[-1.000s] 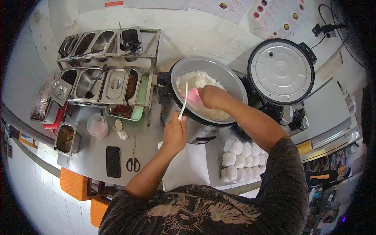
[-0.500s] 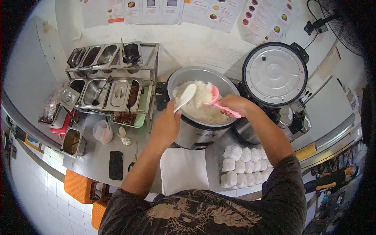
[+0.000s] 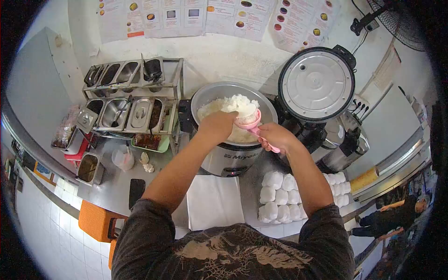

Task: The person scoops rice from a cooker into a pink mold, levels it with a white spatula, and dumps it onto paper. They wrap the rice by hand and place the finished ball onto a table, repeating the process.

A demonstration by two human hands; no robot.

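Note:
My left hand (image 3: 218,125) is closed, its fingers mostly hidden, on a white rice paddle (image 3: 244,111) that presses against heaped rice. A pink scoop (image 3: 253,124) is filled with rice, and my right hand (image 3: 276,136) grips its handle. Both tools meet above the open rice cooker (image 3: 219,161), near its front rim. Inside the pot lies more cooked white rice (image 3: 207,110). In front of the cooker, white paper sheets (image 3: 215,201) lie stacked on the steel counter.
White wrapped bundles (image 3: 281,197) sit in rows at the right. Behind them stands a second cooker with its lid (image 3: 318,85) raised. A rack of steel food pans (image 3: 139,114), a plastic tub (image 3: 122,159) and a phone (image 3: 136,192) are at the left. A person (image 3: 394,217) stands far right.
The pink scoop is now upright and heaped with rice. My left hand has moved right, bringing the paddle over against the scoop. The view has shifted slightly.

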